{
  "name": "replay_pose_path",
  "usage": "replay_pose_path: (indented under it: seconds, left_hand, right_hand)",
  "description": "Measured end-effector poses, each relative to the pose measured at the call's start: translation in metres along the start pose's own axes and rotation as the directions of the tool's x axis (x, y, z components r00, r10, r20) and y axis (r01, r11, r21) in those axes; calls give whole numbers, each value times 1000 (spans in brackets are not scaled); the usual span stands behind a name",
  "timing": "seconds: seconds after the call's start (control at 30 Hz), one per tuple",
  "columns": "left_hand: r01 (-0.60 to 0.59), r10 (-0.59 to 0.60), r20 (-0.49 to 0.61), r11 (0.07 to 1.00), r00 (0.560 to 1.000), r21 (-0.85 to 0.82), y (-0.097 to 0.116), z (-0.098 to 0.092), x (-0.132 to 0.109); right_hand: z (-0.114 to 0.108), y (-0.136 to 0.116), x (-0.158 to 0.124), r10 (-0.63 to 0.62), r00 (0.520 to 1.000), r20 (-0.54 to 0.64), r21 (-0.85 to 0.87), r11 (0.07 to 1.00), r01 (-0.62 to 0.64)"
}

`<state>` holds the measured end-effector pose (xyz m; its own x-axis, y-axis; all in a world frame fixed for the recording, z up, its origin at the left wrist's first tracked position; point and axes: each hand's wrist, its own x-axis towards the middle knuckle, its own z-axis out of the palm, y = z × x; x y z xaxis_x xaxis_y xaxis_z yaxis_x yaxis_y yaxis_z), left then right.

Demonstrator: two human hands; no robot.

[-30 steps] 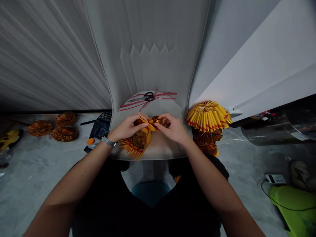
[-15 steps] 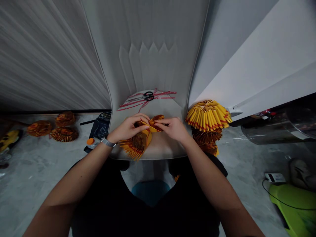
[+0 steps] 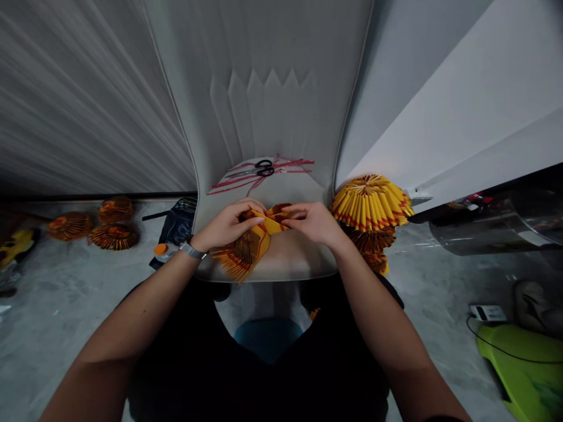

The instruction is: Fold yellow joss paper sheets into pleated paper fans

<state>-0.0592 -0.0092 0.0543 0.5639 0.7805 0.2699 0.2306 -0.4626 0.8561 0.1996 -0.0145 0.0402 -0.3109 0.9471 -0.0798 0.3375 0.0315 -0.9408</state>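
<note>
"What have the hands got?"

"The left hand (image 3: 226, 225) is curled shut around a pleated yellow-and-red paper fan (image 3: 244, 255), pinching its folded top. The right hand (image 3: 314, 224) is almost closed, its fingertips (image 3: 291, 218) pressing the fold from the other side."

"Where's the fan?"

"Between the hands, over a grey padded seat (image 3: 285, 252), its pleats splaying toward the person. Whether it touches the seat, I can't tell."

"And further out?"

"Black-handled scissors (image 3: 259, 170) lie across red paper strips (image 3: 233, 184) at the seat's far end. Just right of the seat, a yellow paper rosette (image 3: 369, 202) sits on darker rosettes (image 3: 372, 243). Three more rosettes (image 3: 114, 236) lie well left on the concrete floor (image 3: 53, 293)."
</note>
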Motion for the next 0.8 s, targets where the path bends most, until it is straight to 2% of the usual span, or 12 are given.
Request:
replay_pose_path:
  seconds: [0.1, 0.27, 0.37, 0.43, 0.57, 0.67, 0.8]
  left_hand:
    - [-5, 5, 7, 1000, 1000, 4, 1, 1, 0]
    - [13, -11, -26, 999, 1000, 43, 0, 3, 0]
    - [17, -12, -55, 995, 998, 95, -1, 3, -2]
    - [5, 3, -49, 987, 999, 159, 0, 2, -3]
    - [-91, 87, 27, 929, 996, 359, 8, 3, -6]
    - [-182, 165, 79, 843, 983, 506, 11, 6, -9]
    - [-237, 212, 116, 750, 970, 618, 8, 9, -11]
  right_hand:
    - [1, 1, 0, -22, 999, -32, -62, 998, 20]
    - [1, -12, -7, -163, 985, -51, -145, 977, 154]
    - [-1, -20, -13, -298, 953, -63, -259, 927, 273]
    - [0, -20, -16, -351, 936, -30, -375, 872, 316]
    - [3, -11, -17, -290, 956, 32, -542, 799, 261]
    - [5, -4, -16, -240, 971, 17, -564, 800, 208]
    - [5, 1, -15, -248, 969, -12, -553, 809, 200]
